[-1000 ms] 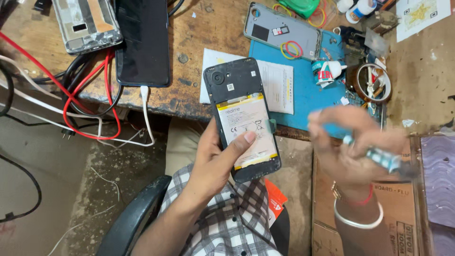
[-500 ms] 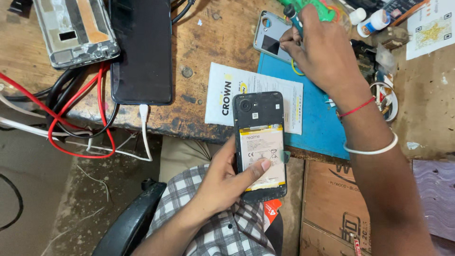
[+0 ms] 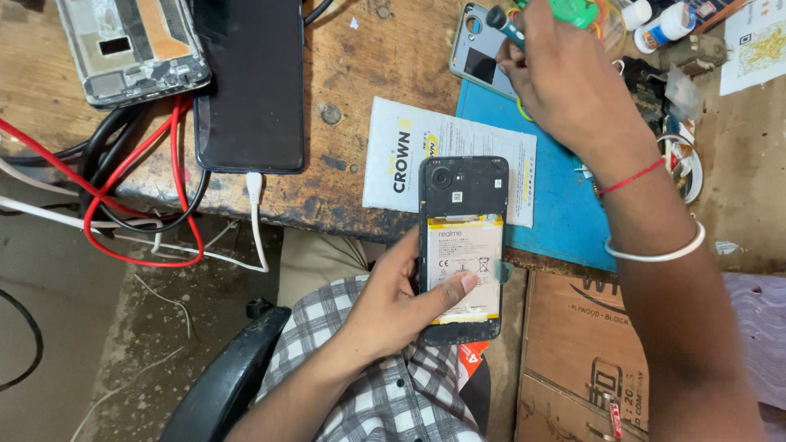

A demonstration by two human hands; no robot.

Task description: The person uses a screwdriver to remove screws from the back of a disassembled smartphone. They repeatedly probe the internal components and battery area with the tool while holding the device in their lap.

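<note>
My left hand grips an opened black phone above my lap, thumb pressed on its exposed white battery. My right hand is stretched across the bench to the far edge, closed around a blue-handled tool. It hovers over a grey phone back cover and beside a green object. The tool's tip is hidden by my fingers.
A blue mat and a white leaflet lie on the worn wooden bench. A black phone on a white cable, a bare phone frame and red and black wires sit left. Small bottles stand far right; a cardboard box is below.
My right hand rose from beside my lap and reached over the blue mat to the far side of the bench, carrying the tool. The left hand kept its hold on the phone.
</note>
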